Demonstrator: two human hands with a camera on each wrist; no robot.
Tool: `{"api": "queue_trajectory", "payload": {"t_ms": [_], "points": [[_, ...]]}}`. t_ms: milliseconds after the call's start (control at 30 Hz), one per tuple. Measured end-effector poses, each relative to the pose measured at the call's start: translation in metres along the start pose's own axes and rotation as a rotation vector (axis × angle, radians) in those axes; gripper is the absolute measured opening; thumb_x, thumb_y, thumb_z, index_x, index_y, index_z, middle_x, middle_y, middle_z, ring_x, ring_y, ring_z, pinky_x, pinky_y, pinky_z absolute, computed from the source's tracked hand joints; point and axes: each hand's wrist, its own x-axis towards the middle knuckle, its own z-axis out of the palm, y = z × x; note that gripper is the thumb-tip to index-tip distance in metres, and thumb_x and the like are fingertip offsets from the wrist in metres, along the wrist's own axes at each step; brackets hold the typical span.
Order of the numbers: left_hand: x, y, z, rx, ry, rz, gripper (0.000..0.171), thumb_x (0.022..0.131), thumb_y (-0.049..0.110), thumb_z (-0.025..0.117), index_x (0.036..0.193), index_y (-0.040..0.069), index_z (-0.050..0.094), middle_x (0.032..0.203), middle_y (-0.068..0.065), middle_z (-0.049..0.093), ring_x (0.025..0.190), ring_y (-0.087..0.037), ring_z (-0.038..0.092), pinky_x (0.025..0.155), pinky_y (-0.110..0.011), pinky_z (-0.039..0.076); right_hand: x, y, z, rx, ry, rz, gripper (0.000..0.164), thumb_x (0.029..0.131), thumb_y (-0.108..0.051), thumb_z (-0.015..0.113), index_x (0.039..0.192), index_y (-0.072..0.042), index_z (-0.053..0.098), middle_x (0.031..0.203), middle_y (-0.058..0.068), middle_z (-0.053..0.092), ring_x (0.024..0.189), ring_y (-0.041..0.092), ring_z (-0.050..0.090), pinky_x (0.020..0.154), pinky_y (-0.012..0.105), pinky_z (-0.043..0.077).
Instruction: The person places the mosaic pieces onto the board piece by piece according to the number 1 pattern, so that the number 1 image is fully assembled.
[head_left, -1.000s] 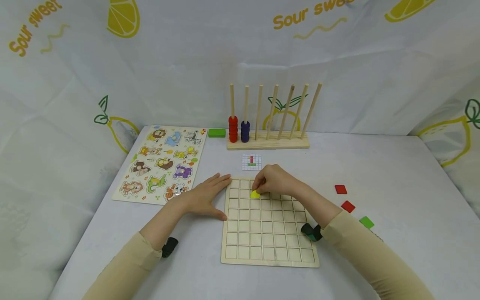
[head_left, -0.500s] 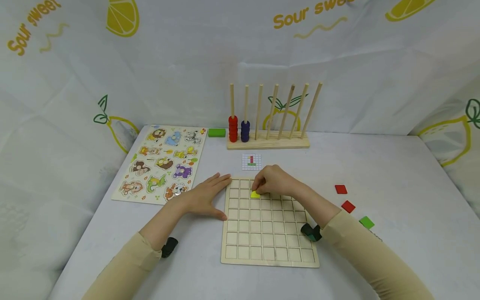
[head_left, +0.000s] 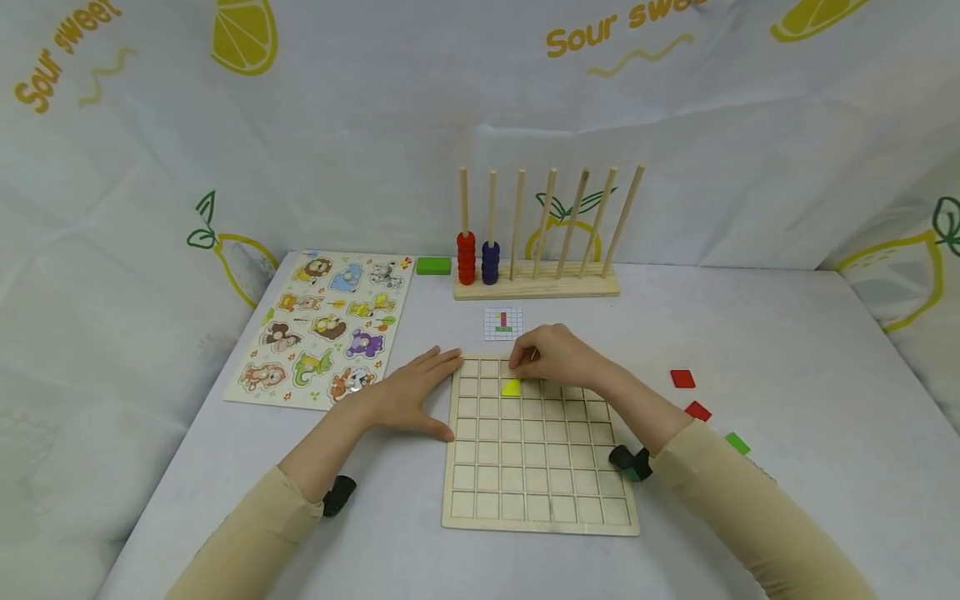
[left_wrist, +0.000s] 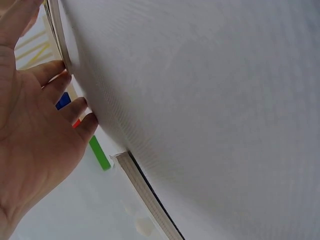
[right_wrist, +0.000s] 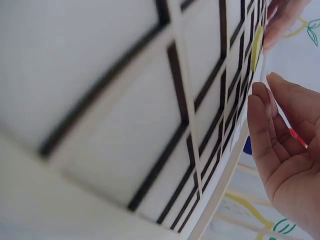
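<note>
In the head view, a yellow triangular tile (head_left: 512,388) lies in a cell of the wooden grid board (head_left: 540,526), in the second row from the far edge. My right hand (head_left: 557,358) hovers just above and to the right of that tile. Its thumb and bent fingers hold nothing, and the right wrist view shows this hand (right_wrist: 290,145) apart from the yellow tile (right_wrist: 256,49). Spread at the board's left edge, my left hand (head_left: 405,396) touches it with thumb and fingertips. From the left wrist view, its palm (left_wrist: 37,120) and extended fingers show.
Red tiles (head_left: 682,379) and a green tile (head_left: 738,443) lie right of the board, partly behind the sleeve. Beyond the board are a small pattern card (head_left: 503,324), a peg stand (head_left: 536,287) with red and blue beads, and a green block (head_left: 433,266). An animal puzzle (head_left: 318,329) lies left.
My right hand has let go of the yellow tile and shifted slightly up and right, showing more of the tile in its cell. The left hand has stayed in place.
</note>
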Motion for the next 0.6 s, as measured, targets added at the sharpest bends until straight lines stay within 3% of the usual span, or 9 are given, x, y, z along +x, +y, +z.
{"api": "queue_trajectory", "payload": {"t_ms": [367, 600], "points": [[-0.001, 0.0, 0.0, 0.008, 0.002, 0.001, 0.109, 0.077, 0.055, 0.078, 0.159, 0.012, 0.02, 0.169, -0.003, 0.013, 0.157, -0.035, 0.006, 0.127, -0.054, 0.017, -0.02, 0.021, -0.029, -0.01, 0.059, 0.041, 0.009, 0.09, -0.011, 0.069, 0.096, -0.011, 0.076, 0.095, 0.003, 0.076, 0.085, 0.013, 0.065, 0.074, 0.027, 0.054], [0.001, -0.001, 0.001, 0.009, -0.006, -0.012, 0.11, 0.077, 0.055, 0.078, 0.159, 0.015, 0.019, 0.169, -0.001, 0.012, 0.158, -0.032, 0.005, 0.128, -0.052, 0.016, -0.043, 0.043, -0.051, 0.013, 0.071, 0.119, 0.013, 0.093, -0.012, 0.066, 0.102, -0.009, 0.075, 0.101, 0.006, 0.076, 0.087, 0.015, 0.064, 0.075, 0.028, 0.052]]}}
